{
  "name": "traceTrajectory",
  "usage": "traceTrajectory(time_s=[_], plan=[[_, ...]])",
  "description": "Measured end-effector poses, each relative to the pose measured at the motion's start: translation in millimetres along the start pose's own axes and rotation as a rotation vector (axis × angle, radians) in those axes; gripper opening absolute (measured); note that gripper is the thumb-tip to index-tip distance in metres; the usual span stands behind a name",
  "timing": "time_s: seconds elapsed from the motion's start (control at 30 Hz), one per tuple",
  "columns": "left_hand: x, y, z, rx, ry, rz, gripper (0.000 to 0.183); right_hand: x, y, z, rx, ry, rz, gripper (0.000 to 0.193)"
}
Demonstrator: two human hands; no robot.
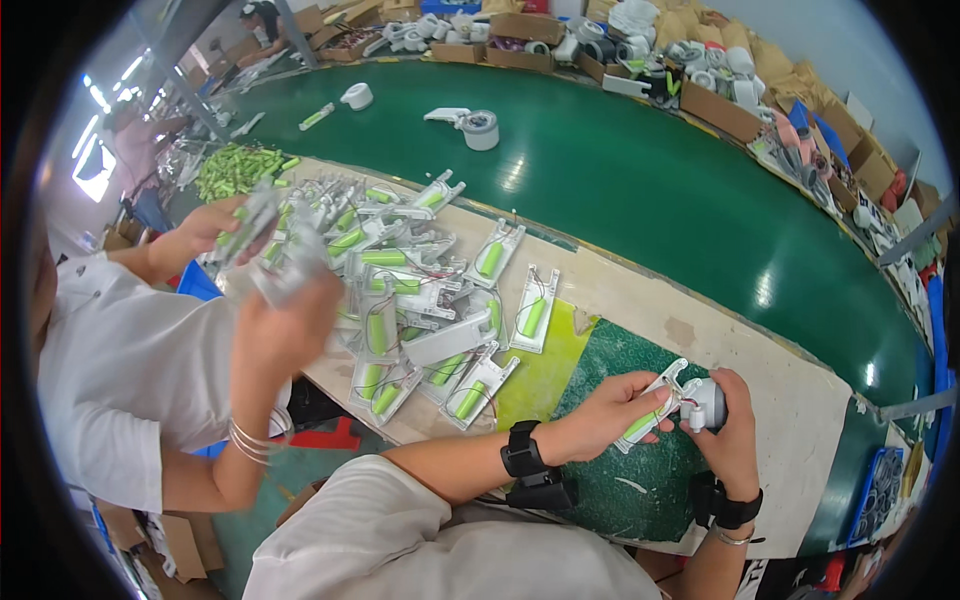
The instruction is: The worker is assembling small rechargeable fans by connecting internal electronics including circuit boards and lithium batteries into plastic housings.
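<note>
Over the dark green mat [630, 485], my left hand [608, 412] grips a white plastic handle shell [676, 374] with a green cylindrical battery [645, 424] in it. My right hand [738, 432] is closed around a round white-and-grey head [710, 402] with a short neck. Thin wires show between shell and head, which are held close together; whether they touch I cannot tell. Left of my hands lies a heap of similar white shells [450, 343] with green batteries and wires. A single shell [535, 318] rests at the heap's right side.
At my left a co-worker's hands [290, 325] handle blurred white pieces. Loose green batteries [235, 170] are piled beyond. Across the table runs a green conveyor belt [640, 170], carrying a round head with handle [480, 128]. Boxes of parts [720, 108] line its far side.
</note>
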State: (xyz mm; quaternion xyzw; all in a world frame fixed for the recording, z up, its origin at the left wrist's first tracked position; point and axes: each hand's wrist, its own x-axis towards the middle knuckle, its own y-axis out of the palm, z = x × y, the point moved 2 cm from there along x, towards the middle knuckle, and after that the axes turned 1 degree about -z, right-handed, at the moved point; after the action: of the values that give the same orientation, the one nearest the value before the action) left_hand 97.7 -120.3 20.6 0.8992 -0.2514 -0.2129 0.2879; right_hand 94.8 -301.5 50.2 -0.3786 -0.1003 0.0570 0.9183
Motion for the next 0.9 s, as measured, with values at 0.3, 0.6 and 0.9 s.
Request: traceTrajectory(time_s=[0.3,0.6,0.9], plan=[[7,-11,-29,-0.259,0.177,-0.018,0.037,81,-34,39,-0.242,-0.237,-0.146,0.053],[8,-26,-23,-0.272,0.466,-0.193,0.062,229,-1,14,-0.222,-0.403,-0.034,0.053],[2,-25,-12,-0.083,0.186,0.073,0.034,279,31,-64,-0.57,0.047,-0.181,0.06]])
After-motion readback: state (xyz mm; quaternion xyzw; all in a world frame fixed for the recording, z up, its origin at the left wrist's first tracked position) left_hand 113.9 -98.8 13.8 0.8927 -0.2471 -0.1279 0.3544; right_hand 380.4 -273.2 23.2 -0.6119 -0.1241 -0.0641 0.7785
